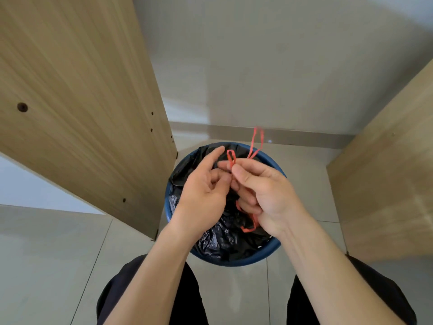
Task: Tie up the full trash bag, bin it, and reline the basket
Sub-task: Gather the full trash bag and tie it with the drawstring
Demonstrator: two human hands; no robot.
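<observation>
A round blue basket point(236, 261) stands on the tiled floor below me, lined with a black trash bag point(225, 233) that has red drawstrings point(254, 146). Both hands work above the bag's mouth. My right hand point(264, 195) pinches the red drawstring between thumb and fingers; two red loops stick up past its fingertips, and another stretch of string runs under its palm. My left hand point(203, 193) is beside it, index finger stretched out, the other fingers curled against the string where the hands meet. The bag's contents are hidden.
A wooden panel point(77, 109) rises close on the left and another wooden panel point(386, 179) on the right, leaving a narrow gap around the basket. A white wall point(269, 66) with a grey skirting closes the back. My dark-trousered knees point(150, 294) frame the floor in front.
</observation>
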